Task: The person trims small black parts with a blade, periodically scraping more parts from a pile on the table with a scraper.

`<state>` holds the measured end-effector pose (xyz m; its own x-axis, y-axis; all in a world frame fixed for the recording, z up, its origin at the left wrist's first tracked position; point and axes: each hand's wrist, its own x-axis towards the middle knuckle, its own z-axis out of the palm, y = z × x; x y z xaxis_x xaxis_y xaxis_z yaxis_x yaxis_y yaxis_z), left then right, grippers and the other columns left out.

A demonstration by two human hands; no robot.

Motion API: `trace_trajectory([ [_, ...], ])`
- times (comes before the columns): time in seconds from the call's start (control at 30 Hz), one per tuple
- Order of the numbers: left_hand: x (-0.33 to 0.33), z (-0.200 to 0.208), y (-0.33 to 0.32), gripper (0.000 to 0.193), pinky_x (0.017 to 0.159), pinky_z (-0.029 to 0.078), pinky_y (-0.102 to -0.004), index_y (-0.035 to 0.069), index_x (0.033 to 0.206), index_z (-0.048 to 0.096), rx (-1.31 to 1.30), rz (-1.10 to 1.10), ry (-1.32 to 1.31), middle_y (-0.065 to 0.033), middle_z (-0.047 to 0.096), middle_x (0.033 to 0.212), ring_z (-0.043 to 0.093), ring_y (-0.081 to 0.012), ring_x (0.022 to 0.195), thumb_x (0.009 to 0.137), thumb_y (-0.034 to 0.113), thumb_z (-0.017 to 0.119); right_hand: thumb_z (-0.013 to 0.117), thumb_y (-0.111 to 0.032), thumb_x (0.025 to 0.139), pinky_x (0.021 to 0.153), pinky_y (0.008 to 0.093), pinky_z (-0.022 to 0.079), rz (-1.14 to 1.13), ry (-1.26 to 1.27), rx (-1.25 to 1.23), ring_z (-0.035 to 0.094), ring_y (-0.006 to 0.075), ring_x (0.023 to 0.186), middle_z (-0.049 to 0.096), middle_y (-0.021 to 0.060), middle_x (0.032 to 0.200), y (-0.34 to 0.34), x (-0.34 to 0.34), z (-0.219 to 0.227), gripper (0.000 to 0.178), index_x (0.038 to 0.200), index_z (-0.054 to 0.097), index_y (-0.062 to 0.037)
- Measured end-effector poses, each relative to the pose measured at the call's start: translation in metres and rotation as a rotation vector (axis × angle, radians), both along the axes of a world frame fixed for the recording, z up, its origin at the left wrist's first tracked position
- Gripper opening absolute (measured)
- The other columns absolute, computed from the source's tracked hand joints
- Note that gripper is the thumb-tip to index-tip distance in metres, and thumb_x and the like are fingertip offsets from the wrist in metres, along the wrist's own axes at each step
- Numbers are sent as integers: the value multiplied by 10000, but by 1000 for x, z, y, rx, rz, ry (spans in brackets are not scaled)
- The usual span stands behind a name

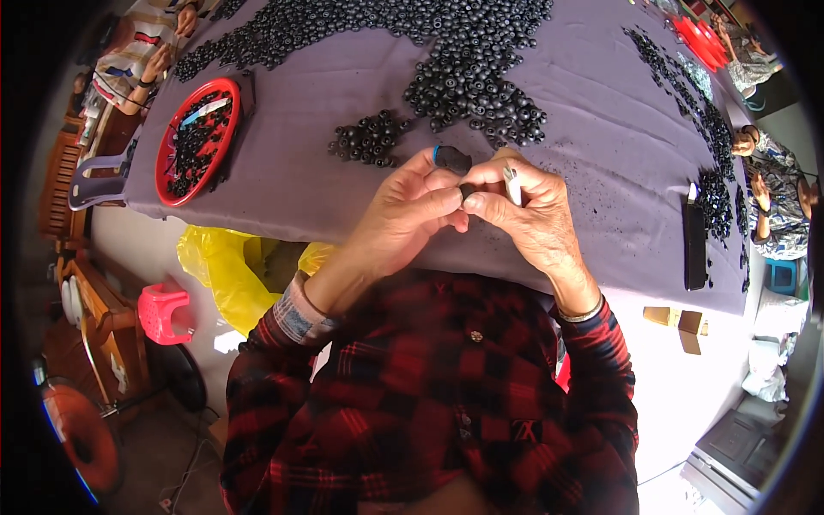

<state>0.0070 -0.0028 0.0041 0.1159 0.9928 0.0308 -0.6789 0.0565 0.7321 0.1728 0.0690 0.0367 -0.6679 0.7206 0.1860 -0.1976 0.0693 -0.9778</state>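
Observation:
Over the near edge of the cloth-covered table, my left hand [403,206] is closed, its thumb and fingers pinching a small round black piece [467,190]. A dark finger cover [452,160] with a blue edge sits on one of its fingers. My right hand [536,210] meets it there, closed around a slim white tool [512,184], with its thumb against the same piece. The tool's working end is hidden by the fingers. Just beyond my hands lies a small cluster of black bead-like pieces [371,138], beside a large pile of similar ones [468,77].
On the purple cloth [318,103], a red basin [160,163] with black bits stands at the left. A black box-like object [694,245] lies at the right. Below the left edge are a yellow bag [219,275] and a pink stool [163,313]. Other people sit around the table.

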Motion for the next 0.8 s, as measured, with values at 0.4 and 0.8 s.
trace_trajectory([
  [0.4, 11, 8, -5, 311, 731, 506, -281, 86, 1149, 478, -44, 2, -45, -30, 602, 984, 602, -122, 871, 900, 163, 648, 751, 9, 761, 597, 232, 503, -79, -97, 452, 621, 99, 695, 615, 37, 817, -5, 7, 4, 205, 953, 682, -13],
  [0.8, 3, -2, -1, 201, 722, 486, -286, 76, 1080, 486, -58, -155, -116, -46, 615, 921, 589, -124, 846, 908, 74, 590, 661, -25, 870, 618, 288, 533, 83, -2, -29, 655, 178, 685, 590, 80, 786, -3, 5, 2, 76, 886, 660, 49],
])
